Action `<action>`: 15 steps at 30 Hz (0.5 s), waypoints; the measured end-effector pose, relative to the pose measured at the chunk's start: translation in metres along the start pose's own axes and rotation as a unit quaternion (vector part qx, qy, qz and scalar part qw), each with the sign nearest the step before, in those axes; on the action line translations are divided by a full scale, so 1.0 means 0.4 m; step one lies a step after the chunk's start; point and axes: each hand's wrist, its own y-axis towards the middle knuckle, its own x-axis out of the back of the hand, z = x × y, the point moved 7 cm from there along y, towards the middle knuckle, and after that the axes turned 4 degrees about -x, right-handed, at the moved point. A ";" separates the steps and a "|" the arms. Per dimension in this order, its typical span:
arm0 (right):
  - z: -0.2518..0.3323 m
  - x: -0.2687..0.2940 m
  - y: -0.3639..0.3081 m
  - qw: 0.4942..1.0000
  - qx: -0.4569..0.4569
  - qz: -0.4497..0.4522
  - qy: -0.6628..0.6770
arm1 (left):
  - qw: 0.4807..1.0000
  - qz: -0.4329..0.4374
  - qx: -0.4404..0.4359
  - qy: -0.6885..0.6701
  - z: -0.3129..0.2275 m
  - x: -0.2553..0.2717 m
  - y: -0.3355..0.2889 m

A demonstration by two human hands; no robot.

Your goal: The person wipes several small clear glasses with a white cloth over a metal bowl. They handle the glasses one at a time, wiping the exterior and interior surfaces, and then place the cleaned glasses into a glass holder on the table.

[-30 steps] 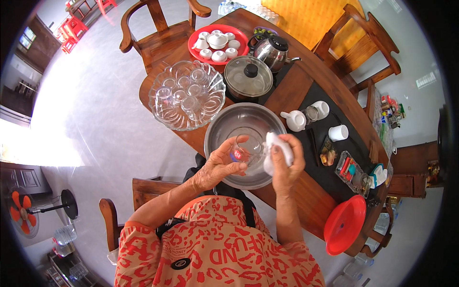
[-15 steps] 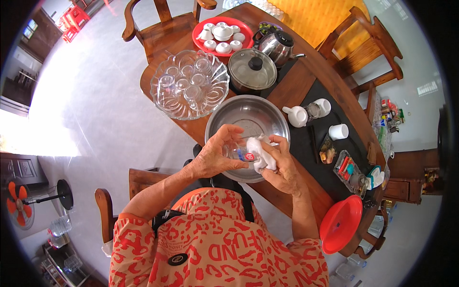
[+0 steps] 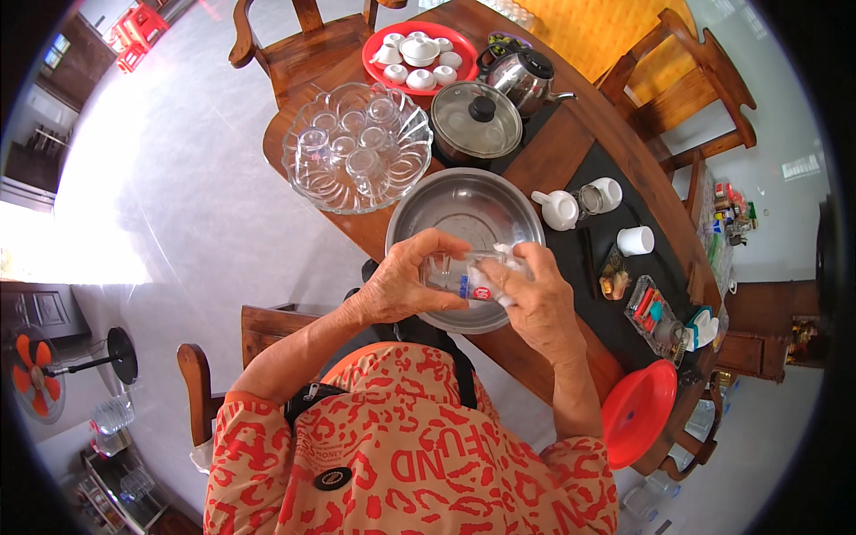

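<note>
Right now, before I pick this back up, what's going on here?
A person's left hand holds a clear drinking glass tipped sideways over the round, silvery metal basin. The right hand presses a white cloth at the glass's other end; the fingers hide how far in it goes. Beyond, several clear glasses sit in a scalloped, clear bowl, and small white cups stand on a round red tray.

Left grip (image 3: 401,281) and right grip (image 3: 540,303) close together, both curled.
</note>
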 end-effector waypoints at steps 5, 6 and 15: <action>-0.002 -0.035 -0.014 0.995 0.028 0.091 0.032 | 0.995 -0.006 -0.056 0.084 -0.021 0.007 0.006; -0.005 -0.033 -0.017 0.991 0.043 0.093 0.083 | 0.995 -0.003 -0.053 0.081 -0.019 0.007 0.006; -0.076 -0.125 -0.069 0.664 -0.230 0.167 0.692 | 0.995 0.006 -0.068 0.079 -0.032 0.004 -0.002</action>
